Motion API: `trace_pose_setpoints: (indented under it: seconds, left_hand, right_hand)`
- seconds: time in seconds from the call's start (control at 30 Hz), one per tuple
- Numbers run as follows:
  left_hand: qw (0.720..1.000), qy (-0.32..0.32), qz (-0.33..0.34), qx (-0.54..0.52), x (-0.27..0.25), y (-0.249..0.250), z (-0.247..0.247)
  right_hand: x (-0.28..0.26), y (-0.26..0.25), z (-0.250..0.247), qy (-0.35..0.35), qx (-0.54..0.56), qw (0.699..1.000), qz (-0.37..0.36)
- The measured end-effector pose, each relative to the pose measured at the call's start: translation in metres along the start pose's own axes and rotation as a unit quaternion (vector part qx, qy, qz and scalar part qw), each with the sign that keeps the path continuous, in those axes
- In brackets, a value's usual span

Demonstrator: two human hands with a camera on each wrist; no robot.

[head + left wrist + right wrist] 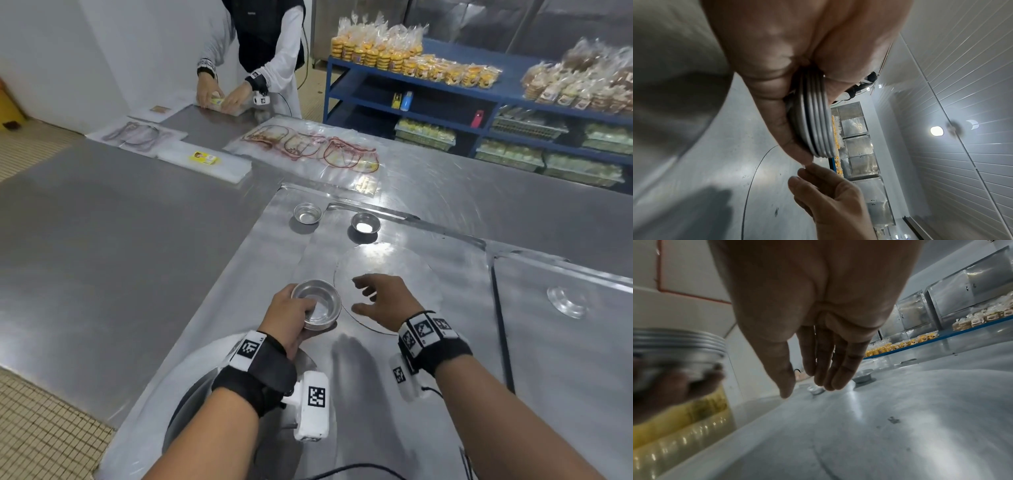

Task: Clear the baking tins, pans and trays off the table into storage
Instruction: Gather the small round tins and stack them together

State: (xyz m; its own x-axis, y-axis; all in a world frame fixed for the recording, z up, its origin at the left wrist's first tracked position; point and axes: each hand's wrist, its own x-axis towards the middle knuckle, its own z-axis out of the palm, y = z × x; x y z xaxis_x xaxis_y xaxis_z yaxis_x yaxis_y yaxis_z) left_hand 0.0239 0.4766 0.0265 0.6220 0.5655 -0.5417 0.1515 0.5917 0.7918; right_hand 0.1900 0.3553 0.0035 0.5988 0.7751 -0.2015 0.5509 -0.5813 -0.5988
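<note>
Right hand fingers extended above steel table, stacked tins left

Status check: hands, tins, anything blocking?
Left hand grips tin stack. Right hand open, empty, above table. Two tins left ahead. Path clear.
</note>
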Motion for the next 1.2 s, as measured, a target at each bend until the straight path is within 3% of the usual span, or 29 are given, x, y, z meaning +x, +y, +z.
trace_pose_setpoints:
  seconds: [0.33, 0.57, 0.83, 1.07, 1.2]
  left_hand:
    - [0.999, 0.011, -0.024, -0.023, 0.059, 0.01, 0.003]
    - [0.999, 0.018, -0.034, -0.017, 0.076, 0.017, -0.001]
    - [0.999, 0.001, -0.039, -0.004, 0.075, 0.017, -0.004]
    - [0.999, 0.011, -0.038, -0.014, 0.065, 0.017, -0.014]
    - [0.999, 0.022, -0.031, -0.009, 0.056, 0.016, -0.015]
  right_hand:
    - [0.154, 0.032, -0.024, 0.015, -0.21, 0.973, 0.092]
    - [0.249, 0.067, -0.019, 0.079, -0.227, 0.96, 0.146]
    - [0.277, 0.055, -0.034, 0.066, -0.183, 0.969, 0.149]
    - [0.233, 0.03, -0.033, 0.083, -0.056, 0.986, 0.134]
    - [0.204, 0.016, -0.03, 0.075, -0.083, 0.991, 0.079]
